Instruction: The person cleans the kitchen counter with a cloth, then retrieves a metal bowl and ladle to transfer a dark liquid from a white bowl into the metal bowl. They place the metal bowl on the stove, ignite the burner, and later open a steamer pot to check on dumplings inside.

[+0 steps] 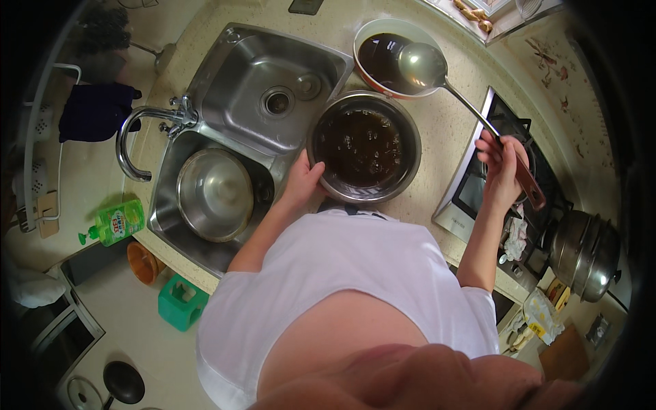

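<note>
My right hand [502,169] grips the brown handle of a metal ladle [423,65], whose bowl is over the right side of a white and orange bowl [400,93] of dark liquid. Nearer to me, a stainless steel pot [414,148] with dark, bubbly liquid stands on the counter by the sink edge. My left hand [305,177] holds this pot's left rim, thumb on the edge and fingers partly hidden beneath. Whether the ladle's bowl holds liquid is hard to tell.
At left is a double steel sink [215,102] with a curved faucet [123,146]; a metal basin [215,195] lies in the nearer compartment. A green soap bottle [122,222] stands beyond. A gas stove [474,192] is at right, with a stacked steamer pot [584,256] beside it.
</note>
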